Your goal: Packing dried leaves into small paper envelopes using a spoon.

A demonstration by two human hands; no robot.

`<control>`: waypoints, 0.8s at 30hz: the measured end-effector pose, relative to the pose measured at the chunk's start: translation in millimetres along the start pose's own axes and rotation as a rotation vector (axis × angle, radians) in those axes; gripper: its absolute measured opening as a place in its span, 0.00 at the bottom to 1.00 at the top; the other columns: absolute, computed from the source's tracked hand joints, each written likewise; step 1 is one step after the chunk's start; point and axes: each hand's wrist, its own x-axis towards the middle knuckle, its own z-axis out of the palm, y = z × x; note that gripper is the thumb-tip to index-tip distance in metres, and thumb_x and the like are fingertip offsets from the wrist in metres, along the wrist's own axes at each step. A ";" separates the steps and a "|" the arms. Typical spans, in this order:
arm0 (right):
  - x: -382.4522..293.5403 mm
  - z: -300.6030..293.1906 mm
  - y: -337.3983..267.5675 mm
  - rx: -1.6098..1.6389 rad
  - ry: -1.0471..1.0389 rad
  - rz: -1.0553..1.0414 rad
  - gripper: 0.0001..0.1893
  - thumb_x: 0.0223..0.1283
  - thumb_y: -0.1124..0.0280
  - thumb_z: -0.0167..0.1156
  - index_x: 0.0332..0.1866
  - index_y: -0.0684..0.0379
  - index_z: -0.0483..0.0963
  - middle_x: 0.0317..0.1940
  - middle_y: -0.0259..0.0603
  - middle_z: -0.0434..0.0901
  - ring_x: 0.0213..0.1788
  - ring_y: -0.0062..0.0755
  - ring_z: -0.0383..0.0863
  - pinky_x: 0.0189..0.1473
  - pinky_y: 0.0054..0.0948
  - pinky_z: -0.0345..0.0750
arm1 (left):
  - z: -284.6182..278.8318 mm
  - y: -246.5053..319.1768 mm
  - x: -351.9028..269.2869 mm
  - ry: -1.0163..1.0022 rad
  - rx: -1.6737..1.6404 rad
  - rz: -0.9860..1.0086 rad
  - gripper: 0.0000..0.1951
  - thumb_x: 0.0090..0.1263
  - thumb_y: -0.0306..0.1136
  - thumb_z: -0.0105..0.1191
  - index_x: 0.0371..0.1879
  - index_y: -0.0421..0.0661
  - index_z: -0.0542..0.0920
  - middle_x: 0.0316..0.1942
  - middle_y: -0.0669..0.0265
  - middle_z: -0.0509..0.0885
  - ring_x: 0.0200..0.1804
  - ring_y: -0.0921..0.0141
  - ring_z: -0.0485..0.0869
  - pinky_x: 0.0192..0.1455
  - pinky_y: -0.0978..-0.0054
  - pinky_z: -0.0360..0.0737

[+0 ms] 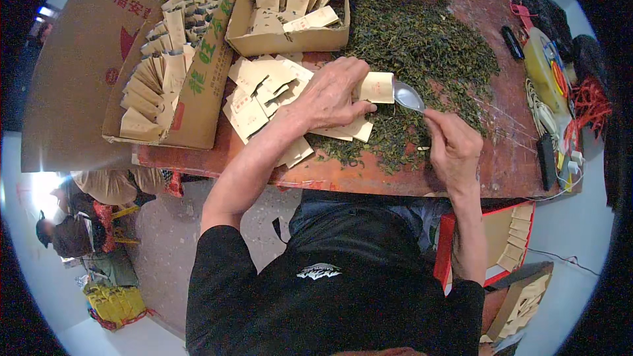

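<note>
A small kraft paper packet (377, 87) lies on its side between the fingers of my left hand (336, 91). Its open end faces right. The bowl of a metal spoon (408, 96) is at that opening, its tip hidden by the paper. My right hand (454, 146) pinches the spoon near the bowl. A broad heap of dark loose tea leaves (420, 42) spreads behind and beneath both hands. More packets (249, 111) are scattered flat on the table around and left of my left hand.
An upright-packed carton (198, 104) of packets stands at the left, beside a smaller cardboard box (287, 42). Cords, a black marker (512, 43) and red ties (591, 104) lie along the right edge of the red table (499, 168). A red-rimmed box (514, 237) sits below, right.
</note>
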 end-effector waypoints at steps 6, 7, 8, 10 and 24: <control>-3.5 1.3 1.8 0.008 0.000 0.059 0.07 0.63 0.83 0.67 0.45 0.65 0.85 0.34 0.48 0.88 0.33 0.40 0.89 0.35 0.31 0.81 | -3.7 2.9 -0.4 0.003 0.001 -0.016 0.24 0.59 0.43 0.71 0.42 0.38 0.74 0.42 0.48 0.79 0.51 0.46 0.79 0.54 0.49 0.75; -4.2 1.3 2.8 0.003 0.003 0.059 0.07 0.63 0.83 0.67 0.44 0.65 0.85 0.34 0.49 0.88 0.34 0.41 0.89 0.36 0.31 0.81 | -4.4 3.5 0.1 0.003 0.000 -0.016 0.24 0.59 0.43 0.71 0.42 0.38 0.74 0.42 0.48 0.79 0.51 0.46 0.79 0.54 0.49 0.75; -4.8 1.4 3.4 0.003 0.003 0.059 0.07 0.63 0.83 0.67 0.44 0.65 0.85 0.34 0.49 0.88 0.34 0.41 0.89 0.36 0.31 0.81 | -5.6 4.2 0.6 -0.012 0.005 -0.029 0.24 0.59 0.43 0.71 0.42 0.38 0.74 0.42 0.48 0.79 0.51 0.46 0.79 0.54 0.49 0.76; -5.7 2.4 4.4 -0.002 -0.005 0.072 0.06 0.63 0.82 0.66 0.44 0.65 0.85 0.35 0.50 0.88 0.35 0.41 0.90 0.36 0.31 0.81 | -6.5 4.5 0.6 -0.027 0.011 -0.045 0.25 0.59 0.43 0.72 0.42 0.38 0.74 0.42 0.48 0.79 0.51 0.46 0.79 0.54 0.50 0.76; -7.7 18.6 -2.1 0.022 -0.091 0.075 0.06 0.62 0.82 0.67 0.43 0.65 0.85 0.32 0.49 0.87 0.32 0.43 0.88 0.36 0.34 0.81 | -0.8 -4.7 -0.2 0.024 0.014 -0.026 0.24 0.59 0.43 0.71 0.41 0.38 0.73 0.40 0.49 0.78 0.48 0.47 0.78 0.50 0.50 0.75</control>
